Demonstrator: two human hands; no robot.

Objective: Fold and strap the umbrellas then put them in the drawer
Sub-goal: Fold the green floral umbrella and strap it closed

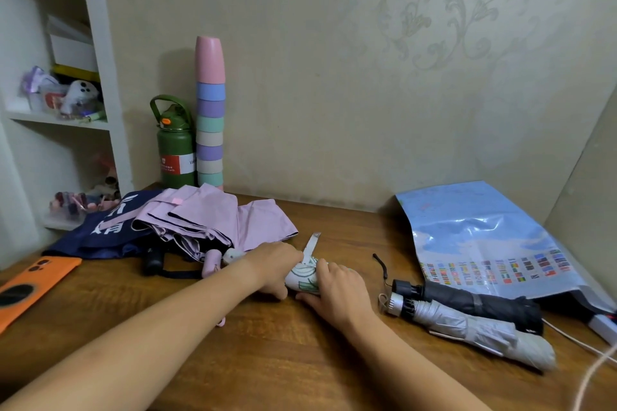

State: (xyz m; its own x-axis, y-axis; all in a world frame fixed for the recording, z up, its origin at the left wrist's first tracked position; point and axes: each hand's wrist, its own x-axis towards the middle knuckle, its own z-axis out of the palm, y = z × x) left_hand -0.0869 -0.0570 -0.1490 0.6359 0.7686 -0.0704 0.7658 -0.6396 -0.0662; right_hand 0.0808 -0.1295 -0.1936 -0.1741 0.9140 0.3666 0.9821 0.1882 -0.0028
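Gripping a rolled white umbrella point(305, 275) mid-desk point(267, 360): left hand point(275, 269) curled round its left end, right hand point(337, 290) wrapped over the right part. Its strap point(313, 242) sticks up loose between the hands. Pink umbrella point(213, 220) and navy umbrella point(100, 230) lie unfolded, back left. Grey umbrella point(467, 327) and black umbrella point(474, 302) lie side by side, folded, right, beside a map point(484, 237).

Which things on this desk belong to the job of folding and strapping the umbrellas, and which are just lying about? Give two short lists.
Part of the job: white patterned umbrella, held by the left hand and right hand; its strap; pink umbrella; navy umbrella; grey umbrella; black umbrella.

Lying about: green bottle; stacked cups; orange phone; map bag.
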